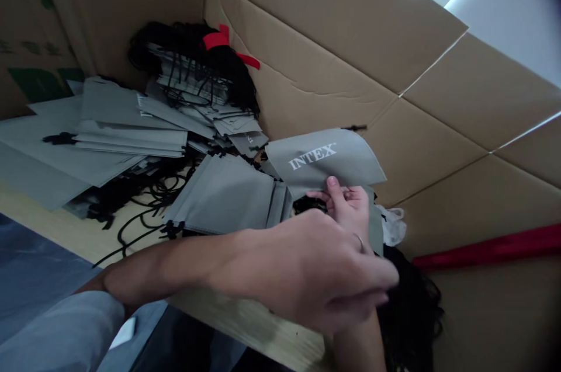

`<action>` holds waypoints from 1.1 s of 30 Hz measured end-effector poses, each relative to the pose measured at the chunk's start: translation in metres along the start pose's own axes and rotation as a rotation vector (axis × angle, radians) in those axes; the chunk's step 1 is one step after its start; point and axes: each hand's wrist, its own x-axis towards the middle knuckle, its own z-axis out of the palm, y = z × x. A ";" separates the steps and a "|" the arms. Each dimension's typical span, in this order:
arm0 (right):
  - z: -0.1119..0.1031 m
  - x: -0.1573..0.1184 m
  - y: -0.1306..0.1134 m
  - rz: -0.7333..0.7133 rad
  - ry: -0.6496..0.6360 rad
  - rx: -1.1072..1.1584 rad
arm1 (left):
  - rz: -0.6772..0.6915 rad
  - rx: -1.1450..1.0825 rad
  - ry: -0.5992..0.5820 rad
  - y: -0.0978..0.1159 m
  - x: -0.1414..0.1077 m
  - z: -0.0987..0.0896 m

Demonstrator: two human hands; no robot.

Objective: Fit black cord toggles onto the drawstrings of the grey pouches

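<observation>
Grey and rectangular, a fabric pouch (322, 156) lettered INTEX in white tilts before the tan cardboard wall (307, 51), its lower edge held by the right hand (349, 208), thumb on the printed face. The left hand (315, 270) crosses in front, fingers curled; I cannot tell whether it grips anything. Beside the pouch lies a fanned stack of grey pouches (228, 194).
</observation>
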 end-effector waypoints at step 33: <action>0.028 0.021 0.024 -0.253 -0.703 -0.248 | 0.176 -0.869 -0.752 -0.039 0.003 -0.007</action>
